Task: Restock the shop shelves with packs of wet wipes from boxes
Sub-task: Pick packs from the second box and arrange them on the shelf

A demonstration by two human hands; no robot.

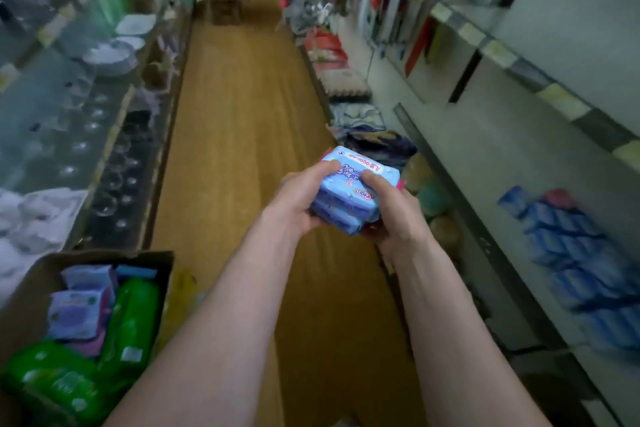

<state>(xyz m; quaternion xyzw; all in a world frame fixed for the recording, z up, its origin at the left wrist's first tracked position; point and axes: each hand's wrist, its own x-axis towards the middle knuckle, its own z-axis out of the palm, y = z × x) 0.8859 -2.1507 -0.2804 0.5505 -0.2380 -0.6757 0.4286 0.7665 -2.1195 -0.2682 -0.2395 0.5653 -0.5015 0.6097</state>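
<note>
Both hands hold a small stack of blue wet wipe packs (349, 194) with pink edges over the aisle floor. My left hand (301, 198) grips the stack's left side, thumb on top. My right hand (391, 215) grips its right side, thumb on the top pack. An open cardboard box (31, 284) at the lower left holds green wipe packs (128, 319) and pale purple packs (79, 308). On the right shelf (485, 229), a blurred row of blue packs (571, 260) lies.
A narrow aisle with a brown floor (242, 135) runs ahead between shelving. Glassware and plates (110, 55) fill the left shelves. Folded cloths and round items (377, 142) lie low on the right. A stool or crate (227, 10) stands far down the aisle.
</note>
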